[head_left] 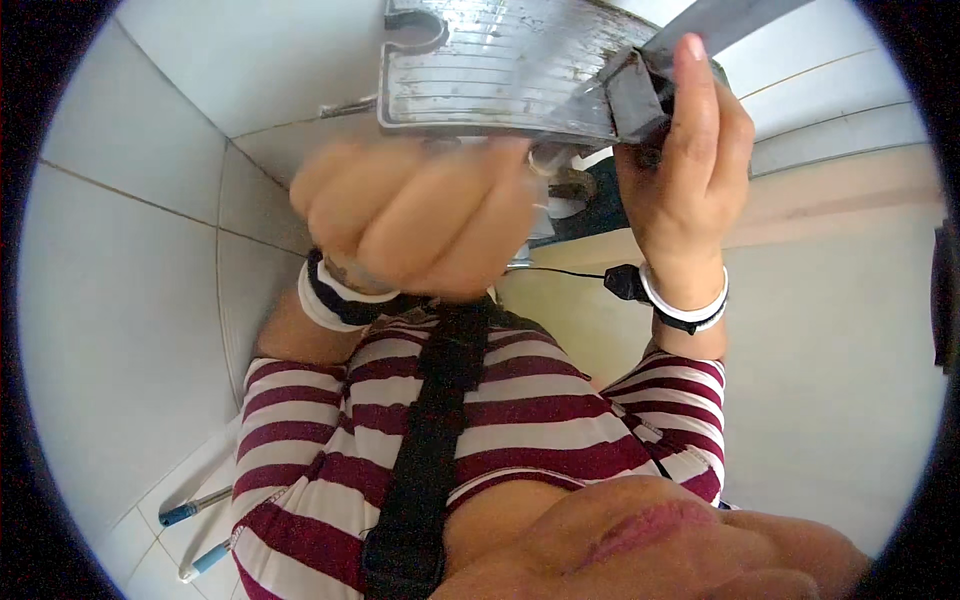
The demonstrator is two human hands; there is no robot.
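One silver, ridged, metal-looking panel seemed stiff, slick, best held edgewise; the right hand clasped its end; the left hand curled, grip unclear.

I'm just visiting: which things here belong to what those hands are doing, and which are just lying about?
Part of the job, it seems:
- ribbed metal panel
- right hand, at the panel's right end
- left hand, blurred at its lower edge, grip unclear

Apparently just lying about, lower left:
- blue-ended rod
- second rod
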